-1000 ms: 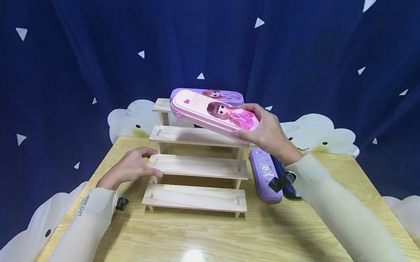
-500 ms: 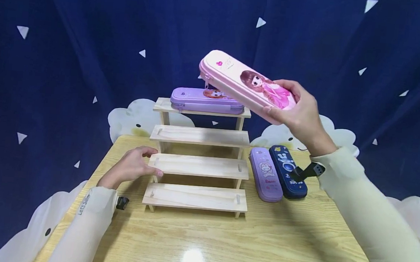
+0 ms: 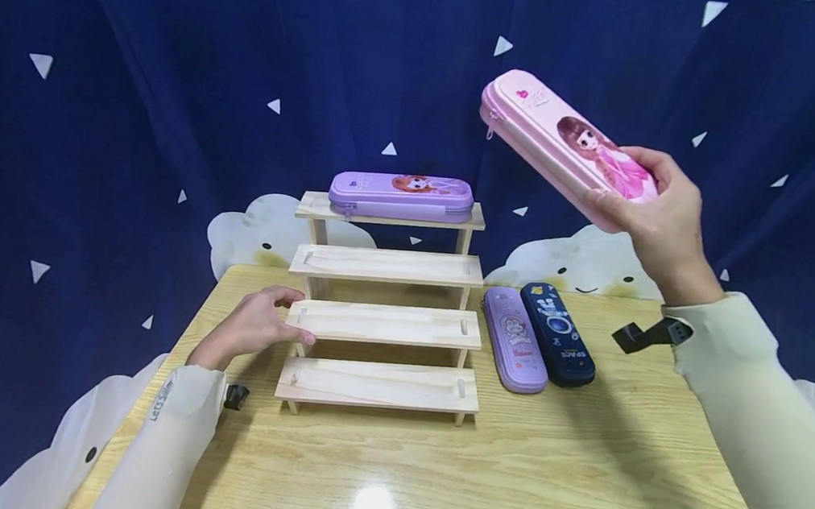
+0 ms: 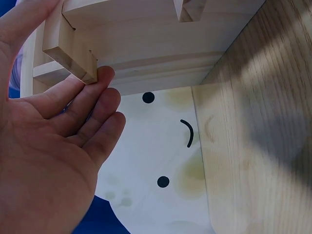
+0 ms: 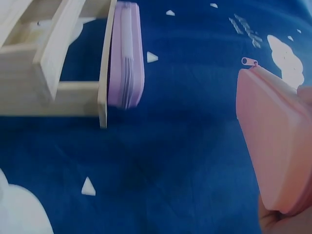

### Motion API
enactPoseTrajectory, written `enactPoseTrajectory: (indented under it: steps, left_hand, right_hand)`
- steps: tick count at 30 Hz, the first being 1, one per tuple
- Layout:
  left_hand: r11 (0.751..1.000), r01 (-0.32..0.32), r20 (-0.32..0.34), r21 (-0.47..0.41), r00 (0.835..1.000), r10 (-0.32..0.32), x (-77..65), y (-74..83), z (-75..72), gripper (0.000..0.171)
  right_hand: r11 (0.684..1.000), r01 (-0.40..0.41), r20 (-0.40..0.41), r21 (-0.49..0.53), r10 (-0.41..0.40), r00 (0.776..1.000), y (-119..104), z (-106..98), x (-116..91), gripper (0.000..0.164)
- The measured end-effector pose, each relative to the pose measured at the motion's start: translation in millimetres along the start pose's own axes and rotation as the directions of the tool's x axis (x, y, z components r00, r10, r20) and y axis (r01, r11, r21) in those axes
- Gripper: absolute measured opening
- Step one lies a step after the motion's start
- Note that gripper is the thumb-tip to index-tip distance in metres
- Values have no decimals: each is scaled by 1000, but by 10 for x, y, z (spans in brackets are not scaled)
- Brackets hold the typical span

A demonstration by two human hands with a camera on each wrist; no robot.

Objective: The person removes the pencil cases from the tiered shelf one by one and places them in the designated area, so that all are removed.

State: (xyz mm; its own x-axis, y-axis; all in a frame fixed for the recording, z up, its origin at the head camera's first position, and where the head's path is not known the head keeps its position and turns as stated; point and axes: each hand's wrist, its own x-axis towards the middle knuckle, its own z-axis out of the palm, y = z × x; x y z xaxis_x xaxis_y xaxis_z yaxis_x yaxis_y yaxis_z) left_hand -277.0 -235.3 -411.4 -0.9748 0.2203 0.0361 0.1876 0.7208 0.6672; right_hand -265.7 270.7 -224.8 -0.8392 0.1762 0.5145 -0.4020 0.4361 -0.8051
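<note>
My right hand point(image 3: 672, 221) grips a pink pencil case point(image 3: 569, 151) with a doll picture by its right end, tilted in the air above the table's right side. In the right wrist view the pink case's underside and zipper pull point(image 5: 249, 62) show. My left hand point(image 3: 252, 326) holds the left end of the third shelf of a four-tier wooden stand point(image 3: 383, 323), thumb in front and fingers behind; the left wrist view shows the fingertips point(image 4: 105, 75) against the stand's wood. A purple doll pencil case point(image 3: 401, 197) lies on the top shelf.
Right of the stand, a lilac pencil case point(image 3: 515, 341) and a navy space pencil case point(image 3: 556, 335) lie side by side on the wooden table point(image 3: 331, 466). A dark blue curtain point(image 3: 366, 57) with white triangles and cloud faces hangs behind.
The pink pencil case has moved from in front of the top shelf up and to the right in my right hand, uncovering the purple case. My left hand has stayed put.
</note>
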Motion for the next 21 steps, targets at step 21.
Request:
enactPoseTrajectory:
  steps: [21]
  left_hand:
    - [1000,5,3,6,1000,-5,15,-11,-4,88]
  right_hand:
    - [960,-166,-303,224,230,925,673,-752,-67,53]
